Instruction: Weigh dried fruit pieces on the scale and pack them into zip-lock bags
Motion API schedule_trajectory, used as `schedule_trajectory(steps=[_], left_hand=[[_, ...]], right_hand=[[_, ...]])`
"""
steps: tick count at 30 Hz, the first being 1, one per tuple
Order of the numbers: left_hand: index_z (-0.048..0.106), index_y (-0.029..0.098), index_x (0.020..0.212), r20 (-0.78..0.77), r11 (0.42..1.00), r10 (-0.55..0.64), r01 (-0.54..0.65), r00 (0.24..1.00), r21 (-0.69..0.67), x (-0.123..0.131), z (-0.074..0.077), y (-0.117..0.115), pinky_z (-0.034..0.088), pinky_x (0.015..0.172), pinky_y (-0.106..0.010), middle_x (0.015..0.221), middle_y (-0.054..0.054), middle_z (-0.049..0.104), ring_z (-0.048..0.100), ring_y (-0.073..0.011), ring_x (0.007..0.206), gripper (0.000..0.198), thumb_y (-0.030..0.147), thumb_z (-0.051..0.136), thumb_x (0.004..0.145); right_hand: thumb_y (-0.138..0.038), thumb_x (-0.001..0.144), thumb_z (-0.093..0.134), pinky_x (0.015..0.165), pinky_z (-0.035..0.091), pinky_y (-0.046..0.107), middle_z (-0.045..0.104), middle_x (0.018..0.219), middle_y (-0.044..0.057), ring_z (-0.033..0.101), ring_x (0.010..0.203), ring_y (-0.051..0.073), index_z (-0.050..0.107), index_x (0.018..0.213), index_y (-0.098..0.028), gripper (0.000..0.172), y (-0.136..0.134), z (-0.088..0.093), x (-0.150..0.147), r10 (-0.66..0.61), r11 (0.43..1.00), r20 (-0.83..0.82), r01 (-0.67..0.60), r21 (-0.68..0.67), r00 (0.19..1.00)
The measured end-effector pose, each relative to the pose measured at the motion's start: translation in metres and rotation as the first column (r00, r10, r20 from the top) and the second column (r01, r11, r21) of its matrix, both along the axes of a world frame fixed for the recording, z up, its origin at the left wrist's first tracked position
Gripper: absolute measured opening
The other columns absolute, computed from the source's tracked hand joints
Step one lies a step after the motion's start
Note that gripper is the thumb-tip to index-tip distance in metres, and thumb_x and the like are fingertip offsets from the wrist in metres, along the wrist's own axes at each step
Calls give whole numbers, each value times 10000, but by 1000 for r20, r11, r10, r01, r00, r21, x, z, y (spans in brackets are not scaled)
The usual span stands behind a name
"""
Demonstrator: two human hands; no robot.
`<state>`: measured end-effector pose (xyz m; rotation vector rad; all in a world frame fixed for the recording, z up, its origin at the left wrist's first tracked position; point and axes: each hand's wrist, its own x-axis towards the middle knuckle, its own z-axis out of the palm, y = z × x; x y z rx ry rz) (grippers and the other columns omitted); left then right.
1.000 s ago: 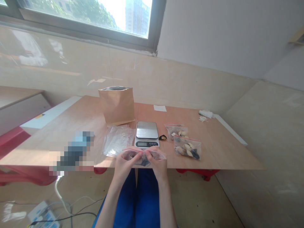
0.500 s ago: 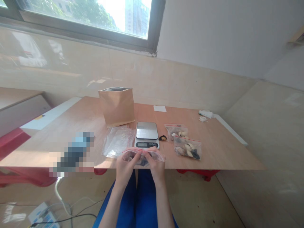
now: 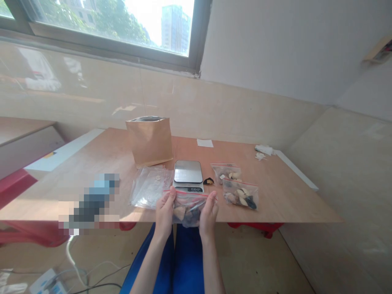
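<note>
My left hand [image 3: 164,212] and my right hand [image 3: 208,216] hold a clear zip bag with a red-edged seal [image 3: 189,209] by its two sides, just above the table's front edge. Pale and dark shell-like pieces lie in its lower part. The digital kitchen scale [image 3: 188,175] stands directly behind the bag, and its front is partly hidden. To the left of the scale lies a flat clear plastic bag [image 3: 150,188].
On the wooden table [image 3: 284,204] stand a kraft paper pouch [image 3: 149,142] and several items: two filled zip bags [image 3: 240,194] [image 3: 226,172], a small dark piece [image 3: 208,181], and a pixelated blurred object [image 3: 92,202]. Cables lie on the floor [image 3: 92,277] at lower left.
My hands have moved apart, from pinching together at the bag's top edge to holding its sides. The bag now hangs wider, showing its contents. The view has tilted slightly.
</note>
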<state>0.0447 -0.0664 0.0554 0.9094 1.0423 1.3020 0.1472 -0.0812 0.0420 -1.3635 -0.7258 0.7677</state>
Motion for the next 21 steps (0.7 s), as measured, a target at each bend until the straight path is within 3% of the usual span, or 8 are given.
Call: schedule_trajectory(steps=[5, 7, 9, 12, 14, 16, 18, 21], left_hand=[[727, 146, 829, -96, 962, -272, 274, 958, 8, 3, 3, 8, 527, 653, -333, 706, -111, 711, 669, -239, 759, 653, 665, 331, 817], [726, 162, 901, -154, 955, -279, 290, 948, 56, 0, 4, 10, 521, 698, -336, 813, -114, 726, 666, -229, 794, 640, 652, 322, 825], [722, 174, 943, -200, 957, -256, 277, 946, 81, -3, 6, 11, 512, 713, -337, 893, -112, 727, 663, -223, 798, 575, 611, 367, 829], [727, 165, 923, -222, 957, -261, 282, 939, 69, -5, 6, 12, 500, 688, -330, 912, -121, 725, 659, -222, 773, 531, 568, 393, 833], [727, 153, 885, -208, 960, -256, 274, 944, 63, -4, 4, 12, 492, 679, -318, 892, -125, 724, 652, -214, 756, 534, 566, 393, 832], [722, 145, 843, -190, 966, -236, 250, 953, 58, -3, 2, 12, 489, 678, -312, 859, -127, 723, 645, -205, 732, 533, 575, 408, 822], [715, 143, 806, -182, 973, -212, 225, 960, 54, -3, -2, 14, 489, 675, -313, 822, -126, 720, 641, -201, 706, 530, 588, 428, 806], [708, 153, 768, -201, 980, -182, 195, 963, 48, -7, -6, 17, 490, 654, -310, 780, -116, 715, 635, -197, 678, 521, 602, 444, 788]], right_hand=[[-734, 754, 393, 524, 463, 311, 562, 424, 56, 572, 473, 209, 485, 447, -231, 597, 6, 2, 70, -57, 995, 143, 68, -73, 988], [-768, 712, 401, 503, 449, 316, 566, 434, 62, 562, 468, 215, 494, 478, -220, 603, 11, 2, 114, -187, 970, 212, 214, -113, 959], [-780, 704, 379, 528, 456, 336, 596, 477, 96, 590, 514, 247, 569, 560, -177, 649, 14, 3, 156, -204, 947, 293, 264, -182, 934], [-749, 709, 413, 634, 460, 397, 668, 702, 203, 628, 712, 327, 638, 821, -91, 704, 15, 3, 191, -250, 876, 617, 445, -184, 747], [-691, 746, 429, 745, 436, 459, 630, 984, 296, 586, 930, 385, 578, 1072, -22, 759, 12, 1, 189, -340, 802, 800, 597, -28, 494], [-603, 811, 403, 836, 392, 498, 526, 1183, 318, 498, 1093, 402, 491, 1216, -2, 730, 6, -6, 172, -402, 772, 869, 617, 152, 289], [-510, 860, 373, 879, 368, 500, 482, 1266, 269, 457, 1152, 381, 505, 1238, -59, 603, 2, -17, 149, -374, 826, 902, 520, 218, 217], [-413, 885, 367, 903, 348, 489, 507, 1276, 207, 460, 1151, 350, 582, 1187, -136, 463, 6, -35, 128, -206, 922, 960, 367, 126, 189]])
